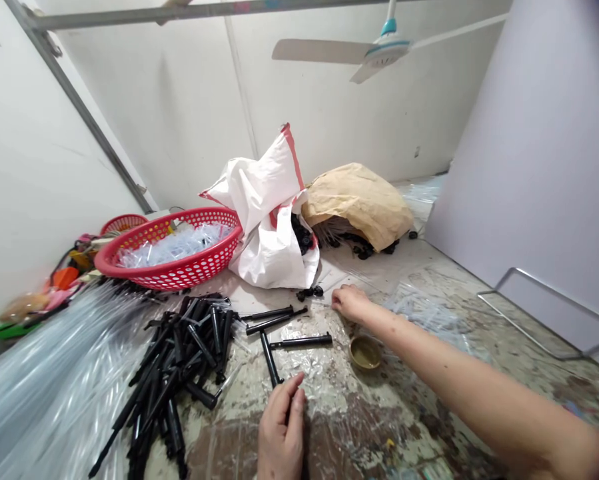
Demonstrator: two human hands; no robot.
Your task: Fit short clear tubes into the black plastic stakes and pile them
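Observation:
My left hand (282,427) rests low in the middle of the view, fingers stretched forward with the thumb alongside; nothing shows in it. Just beyond its fingertips lies a black plastic tube (270,359). More black tubes, one (302,341) lying crosswise, are scattered farther on. My right hand (350,303) reaches out over the worktop with its fingers curled down and together; whatever they may pinch is hidden. Left of it sit small black parts (310,293). Under the right forearm stands a small bowl (364,352) of yellowish liquid.
A heap of black tubes (179,373) lies left, beside long clear plastic strands (44,373). Behind are a red basket (199,270) of clear pieces, a white sack (274,253) and a brown paper bag (359,200). Right stand a wire frame (524,327) and a pale panel (529,200).

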